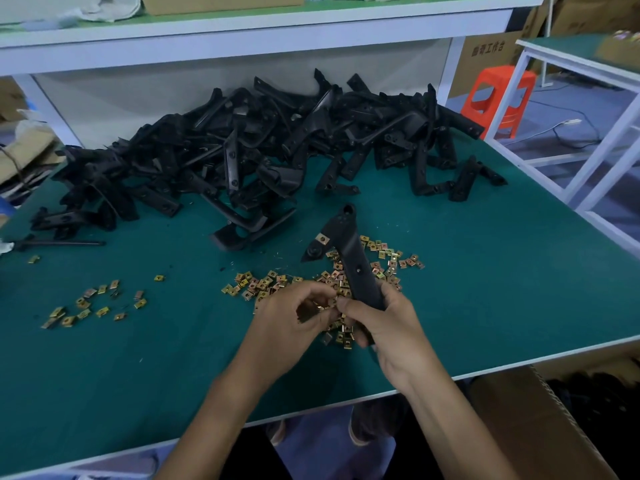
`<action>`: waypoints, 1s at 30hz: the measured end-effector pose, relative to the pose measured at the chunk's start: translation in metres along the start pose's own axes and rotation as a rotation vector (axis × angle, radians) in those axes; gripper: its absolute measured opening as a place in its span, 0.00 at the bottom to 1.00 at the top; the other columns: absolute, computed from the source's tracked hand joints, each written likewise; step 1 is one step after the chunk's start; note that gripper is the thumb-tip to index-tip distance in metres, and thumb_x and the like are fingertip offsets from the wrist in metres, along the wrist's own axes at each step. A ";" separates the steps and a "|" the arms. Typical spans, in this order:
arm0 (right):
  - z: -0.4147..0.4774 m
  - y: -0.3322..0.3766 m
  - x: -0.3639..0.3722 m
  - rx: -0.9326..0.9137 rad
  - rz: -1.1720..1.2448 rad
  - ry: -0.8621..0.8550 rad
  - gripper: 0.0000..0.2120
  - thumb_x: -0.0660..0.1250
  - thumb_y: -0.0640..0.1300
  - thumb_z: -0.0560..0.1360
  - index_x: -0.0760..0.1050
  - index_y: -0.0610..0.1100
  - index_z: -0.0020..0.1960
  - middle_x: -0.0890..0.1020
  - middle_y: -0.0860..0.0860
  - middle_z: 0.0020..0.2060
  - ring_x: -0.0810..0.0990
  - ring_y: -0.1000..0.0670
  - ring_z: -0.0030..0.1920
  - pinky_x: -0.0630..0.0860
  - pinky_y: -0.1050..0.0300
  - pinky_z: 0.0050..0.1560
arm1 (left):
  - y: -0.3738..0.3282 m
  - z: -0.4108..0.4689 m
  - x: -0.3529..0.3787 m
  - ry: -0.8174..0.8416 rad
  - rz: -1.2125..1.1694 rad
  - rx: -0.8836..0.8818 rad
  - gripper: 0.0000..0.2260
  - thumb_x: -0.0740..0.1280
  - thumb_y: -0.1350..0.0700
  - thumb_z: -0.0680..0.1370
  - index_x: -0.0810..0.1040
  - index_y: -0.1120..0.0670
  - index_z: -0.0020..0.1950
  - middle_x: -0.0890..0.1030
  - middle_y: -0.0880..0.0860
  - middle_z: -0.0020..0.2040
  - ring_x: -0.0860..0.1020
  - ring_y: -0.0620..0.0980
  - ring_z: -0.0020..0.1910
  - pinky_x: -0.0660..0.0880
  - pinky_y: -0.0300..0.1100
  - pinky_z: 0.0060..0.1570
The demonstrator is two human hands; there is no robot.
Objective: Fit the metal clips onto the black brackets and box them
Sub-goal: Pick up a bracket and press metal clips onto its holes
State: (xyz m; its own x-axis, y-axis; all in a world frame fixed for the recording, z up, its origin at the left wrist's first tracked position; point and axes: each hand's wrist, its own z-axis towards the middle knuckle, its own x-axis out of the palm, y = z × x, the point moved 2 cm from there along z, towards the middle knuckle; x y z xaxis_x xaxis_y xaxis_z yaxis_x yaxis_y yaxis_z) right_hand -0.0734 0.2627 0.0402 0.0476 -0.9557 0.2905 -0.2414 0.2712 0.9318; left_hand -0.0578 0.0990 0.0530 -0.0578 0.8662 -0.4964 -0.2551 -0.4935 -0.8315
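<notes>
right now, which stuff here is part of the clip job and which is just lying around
Job:
bracket in right hand
clips, some in left hand
bracket pile
box below the table edge, probably

Lying about:
stool
rod
carton on the shelf

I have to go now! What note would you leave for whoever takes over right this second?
Left hand pinches metal clips near the bracket's lower end.
Right hand grips the held bracket.
Done: one fitted clip sits on its upper tab.
Left: fit the pinched clips, then do the bracket pile at the back of the table; loose clips lie in front. Boxing likely goes in the carton, lower right.
</notes>
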 end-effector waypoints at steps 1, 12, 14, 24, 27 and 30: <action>-0.001 -0.001 0.001 0.016 0.020 0.004 0.11 0.73 0.31 0.73 0.75 0.40 0.51 0.79 0.51 0.29 0.74 0.55 0.28 0.65 0.62 0.22 | 0.000 -0.001 0.001 -0.009 0.009 0.001 0.10 0.76 0.54 0.75 0.81 0.39 0.51 0.83 0.37 0.46 0.82 0.40 0.46 0.75 0.30 0.46; 0.002 0.000 -0.003 -0.028 -0.066 -0.034 0.11 0.76 0.38 0.74 0.77 0.42 0.54 0.79 0.51 0.31 0.77 0.54 0.30 0.67 0.61 0.22 | 0.011 0.008 -0.002 -0.042 -0.247 -0.162 0.10 0.74 0.61 0.77 0.83 0.45 0.48 0.85 0.46 0.45 0.82 0.43 0.45 0.77 0.34 0.47; 0.001 0.000 -0.012 -0.055 -0.093 -0.038 0.09 0.76 0.43 0.75 0.79 0.43 0.52 0.78 0.49 0.32 0.75 0.53 0.28 0.67 0.60 0.22 | 0.014 0.008 -0.008 -0.095 -0.325 -0.215 0.11 0.73 0.62 0.77 0.83 0.44 0.48 0.85 0.48 0.45 0.82 0.44 0.45 0.77 0.34 0.46; -0.008 -0.009 -0.030 -0.178 -0.235 -0.007 0.05 0.74 0.48 0.77 0.80 0.52 0.43 0.82 0.45 0.31 0.74 0.49 0.24 0.68 0.59 0.21 | -0.003 0.018 -0.037 -0.172 -0.640 -0.263 0.09 0.69 0.62 0.80 0.87 0.49 0.50 0.83 0.50 0.42 0.78 0.44 0.41 0.77 0.35 0.44; -0.011 -0.011 -0.027 -0.192 -0.260 0.002 0.06 0.74 0.55 0.74 0.81 0.54 0.45 0.81 0.44 0.29 0.74 0.49 0.23 0.68 0.59 0.21 | -0.014 0.021 -0.035 -0.144 -0.640 -0.238 0.05 0.71 0.57 0.77 0.86 0.49 0.49 0.84 0.51 0.45 0.79 0.46 0.45 0.77 0.39 0.49; -0.012 -0.012 -0.028 -0.198 -0.262 -0.006 0.10 0.75 0.59 0.73 0.81 0.53 0.46 0.81 0.43 0.28 0.73 0.49 0.22 0.68 0.59 0.20 | -0.020 0.023 -0.031 -0.132 -0.605 -0.237 0.06 0.71 0.56 0.75 0.86 0.50 0.50 0.86 0.55 0.49 0.81 0.51 0.50 0.76 0.49 0.57</action>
State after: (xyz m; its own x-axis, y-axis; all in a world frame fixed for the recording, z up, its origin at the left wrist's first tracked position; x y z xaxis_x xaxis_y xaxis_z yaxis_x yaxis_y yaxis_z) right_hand -0.0603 0.2871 0.0236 0.0777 -0.9964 0.0343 -0.0281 0.0322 0.9991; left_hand -0.0728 0.0832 0.0906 -0.0927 0.9909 0.0976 -0.0609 0.0922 -0.9939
